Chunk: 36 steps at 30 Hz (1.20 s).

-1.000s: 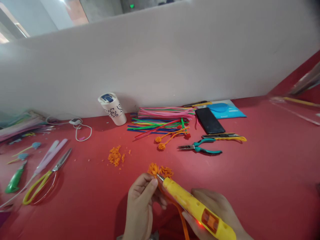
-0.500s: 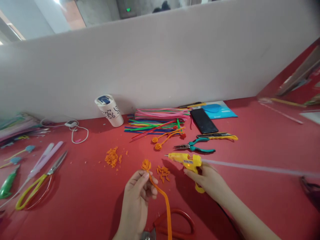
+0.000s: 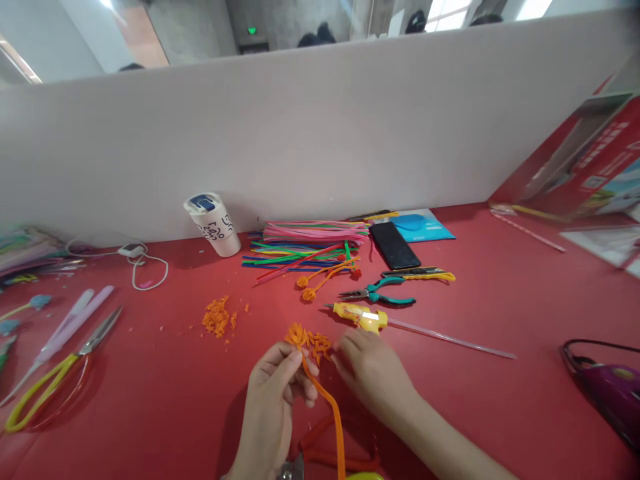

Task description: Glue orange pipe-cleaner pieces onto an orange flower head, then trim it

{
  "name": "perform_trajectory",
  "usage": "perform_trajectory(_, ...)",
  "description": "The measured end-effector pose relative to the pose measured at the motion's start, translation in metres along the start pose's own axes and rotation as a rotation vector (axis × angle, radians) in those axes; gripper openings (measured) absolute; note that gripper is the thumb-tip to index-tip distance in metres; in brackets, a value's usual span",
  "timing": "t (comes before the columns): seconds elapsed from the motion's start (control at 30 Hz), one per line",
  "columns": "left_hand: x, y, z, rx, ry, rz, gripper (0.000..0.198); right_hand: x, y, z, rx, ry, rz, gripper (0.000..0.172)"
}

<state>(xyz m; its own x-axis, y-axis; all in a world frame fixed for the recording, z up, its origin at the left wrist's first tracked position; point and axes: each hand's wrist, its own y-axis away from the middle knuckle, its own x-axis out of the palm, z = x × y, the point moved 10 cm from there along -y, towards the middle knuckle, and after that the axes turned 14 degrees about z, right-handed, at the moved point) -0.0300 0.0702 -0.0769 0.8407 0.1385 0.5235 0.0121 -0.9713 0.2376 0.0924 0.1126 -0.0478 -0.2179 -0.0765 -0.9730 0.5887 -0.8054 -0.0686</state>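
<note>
My left hand is closed, pinching an orange pipe-cleaner flower just under its looped head. Its long fuzzy stem bends down to the lower edge of view. My right hand reaches beside a small pile of orange cut pieces; its fingers are loosely bent, the tips partly hidden, and nothing shows in them. Just beyond it a yellow hot glue gun lies on the red table, a clear glue stick coming out of its back. Red-handled scissors lie partly hidden beneath my hands.
Orange scraps lie to the left, with yellow-handled scissors beyond. Teal pliers, a phone, coloured pipe cleaners, finished orange stems and a white tumbler sit toward the partition.
My right hand has let go of the glue gun, which now lies on the table, and moved left to the orange pieces. My left hand still holds the flower. The view has shifted slightly.
</note>
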Motion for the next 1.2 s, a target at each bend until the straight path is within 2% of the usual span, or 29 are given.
perform_trajectory(0.1,0.001,0.0,0.001,-0.009,-0.016,-0.001,0.014,0.015,-0.005,0.018,-0.064,-0.035,0.003,0.016)
perform_trajectory(0.23,0.004,-0.001,0.003,-0.018,-0.031,0.011,0.014,0.021,-0.007,0.02,-0.1,-0.15,0.012,0.021)
perform_trajectory(0.4,0.006,-0.002,0.01,-0.057,-0.036,0.038,0.014,-0.003,-0.003,0.001,-0.054,-0.447,0.019,0.015)
perform_trajectory(0.53,0.008,-0.002,0.018,-0.108,-0.056,0.056,0.017,-0.026,0.003,-0.004,-0.05,-0.646,0.013,0.016)
perform_trajectory(0.7,0.007,-0.001,0.026,-0.16,-0.088,0.047,0.019,-0.032,0.01,-0.003,-0.02,-0.83,0.018,0.014)
perform_trajectory(0.87,0.008,-0.001,0.027,-0.153,-0.139,0.055,0.018,-0.028,0.014,-0.004,0.058,-0.764,0.035,0.012)
perform_trajectory(1.03,0.009,-0.001,0.027,-0.164,-0.227,0.06,0.018,-0.031,0.015,0.003,0.02,-0.555,0.023,0.011)
perform_trajectory(1.2,0.009,0.001,0.024,-0.168,-0.335,0.034,0.015,-0.033,0.018,0.006,-0.016,-0.472,-0.01,0.012)
